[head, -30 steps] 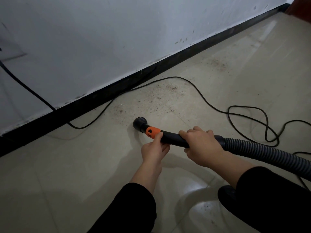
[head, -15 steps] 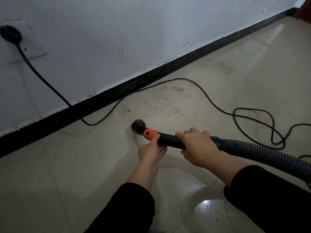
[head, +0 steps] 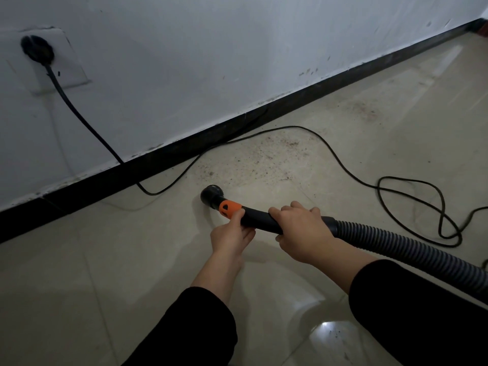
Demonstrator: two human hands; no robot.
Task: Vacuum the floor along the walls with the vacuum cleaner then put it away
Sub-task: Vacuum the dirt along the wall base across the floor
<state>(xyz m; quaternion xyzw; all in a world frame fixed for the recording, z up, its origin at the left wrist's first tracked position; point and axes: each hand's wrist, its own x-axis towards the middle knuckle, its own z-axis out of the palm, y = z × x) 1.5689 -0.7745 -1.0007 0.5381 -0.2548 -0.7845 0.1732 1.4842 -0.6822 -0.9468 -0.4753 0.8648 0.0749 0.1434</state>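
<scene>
1. the left hand (head: pixel 231 235) grips the black vacuum tube (head: pixel 260 220) just behind its orange collar (head: pixel 229 208), thumb on top.
2. the right hand (head: pixel 301 233) wraps over the same tube, next to the ribbed hose (head: pixel 396 244).
3. the round nozzle (head: pixel 211 194) sits low at the tiled floor (head: pixel 79 286), near the black baseboard (head: pixel 158 165), beside a patch of dirt (head: pixel 264 159).
4. a black cord (head: pixel 343 162) loops across the floor from a plug (head: pixel 37 50) in the wall.
</scene>
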